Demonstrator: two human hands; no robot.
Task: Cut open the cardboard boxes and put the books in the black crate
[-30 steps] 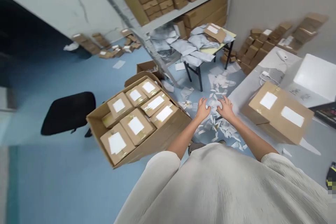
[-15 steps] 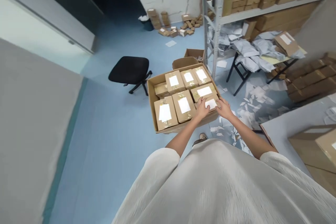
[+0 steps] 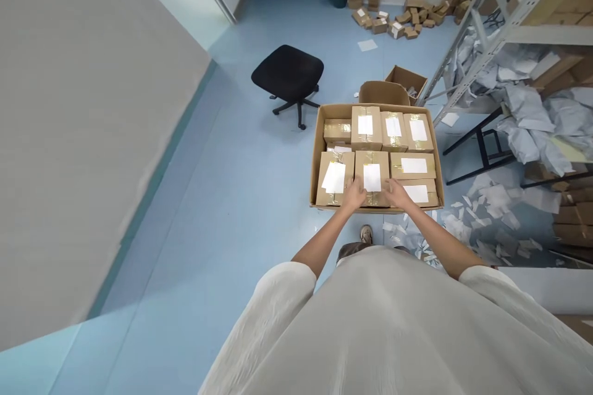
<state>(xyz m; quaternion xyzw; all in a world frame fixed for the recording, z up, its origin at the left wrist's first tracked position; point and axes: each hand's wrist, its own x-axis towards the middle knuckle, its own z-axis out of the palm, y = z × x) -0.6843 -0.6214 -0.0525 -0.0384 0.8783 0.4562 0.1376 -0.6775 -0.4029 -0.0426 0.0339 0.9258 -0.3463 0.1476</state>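
A large open carton point(image 3: 314, 163) holds several small taped cardboard boxes with white labels. My left hand point(image 3: 354, 195) is at the left side of the middle front cardboard box point(image 3: 372, 163), its fingers curled into the gap beside the left front box point(image 3: 330, 188). On the opposite side of the middle box, my right hand point(image 3: 396, 193) presses with bent fingers, close to the right front box point(image 3: 428, 193). Between them my hands grip the middle box, which sits upright among the others. Some fingertips are hidden in the gaps.
A black swivel chair point(image 3: 288, 74) stands beyond the carton to the left. Metal shelving point(image 3: 493, 43) and a table with grey mailing bags point(image 3: 528, 114) are on the right. Torn paper scraps point(image 3: 498, 197) litter the floor. Small boxes point(image 3: 397, 29) lie by the far wall.
My hands have moved left from the right front box to the middle front box. The view has turned rightward and the carton now appears square to me.
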